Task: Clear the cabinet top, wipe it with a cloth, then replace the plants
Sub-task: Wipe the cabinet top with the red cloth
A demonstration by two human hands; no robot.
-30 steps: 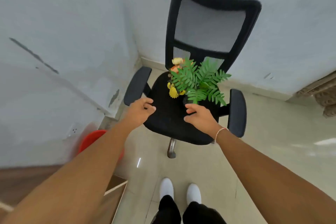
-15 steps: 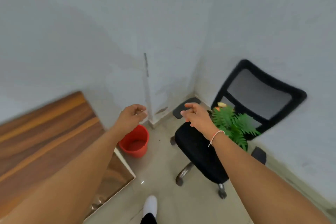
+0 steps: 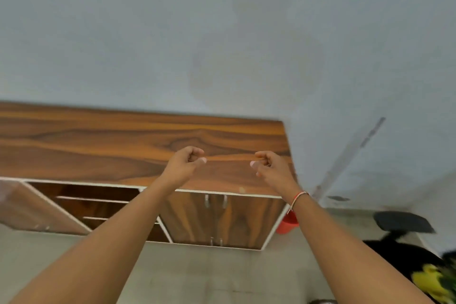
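The wooden cabinet top stretches across the middle of the view, bare of plants. My left hand hovers above its right part with fingers loosely curled and nothing in it. A little to the right, my right hand is curled the same way, empty, with a thread band on the wrist. The plants show as a blurred yellow and green patch at the bottom right corner, on the black chair. No cloth is in view.
The cabinet front has closed doors with small metal handles and an open shelf compartment to the left. A red bucket stands on the floor beside the cabinet's right end. A pale wall rises behind.
My view has swung left from the chair with the plants to the cabinet. Both hands left the chair seat and now hang empty over the cabinet top's right part.
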